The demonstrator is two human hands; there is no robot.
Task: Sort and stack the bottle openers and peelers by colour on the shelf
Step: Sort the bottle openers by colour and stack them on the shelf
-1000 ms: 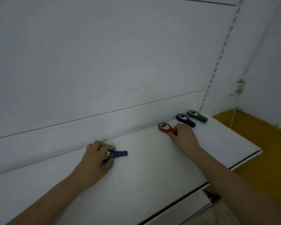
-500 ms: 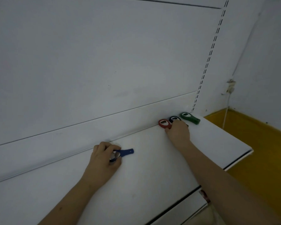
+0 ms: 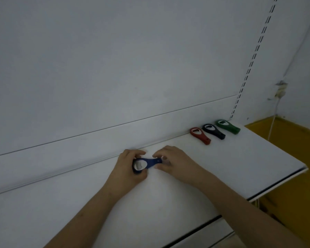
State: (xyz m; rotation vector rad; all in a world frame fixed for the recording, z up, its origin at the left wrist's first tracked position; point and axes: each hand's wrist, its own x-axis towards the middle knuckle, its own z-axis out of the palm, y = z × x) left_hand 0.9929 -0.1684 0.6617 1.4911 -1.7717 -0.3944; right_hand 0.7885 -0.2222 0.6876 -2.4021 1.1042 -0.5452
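Both hands, left hand and right hand, grip blue bottle opener; no writing legible.

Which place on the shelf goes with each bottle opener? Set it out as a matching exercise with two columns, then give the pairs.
Column one:
1. red opener
2. black opener
3. green opener
4. blue opener

Column two:
A. at the right end of the row by the back wall
B. held between the left hand and the right hand
C. at the left end of the row
D. in the middle of the row

Pairs: 1-C, 2-D, 3-A, 4-B
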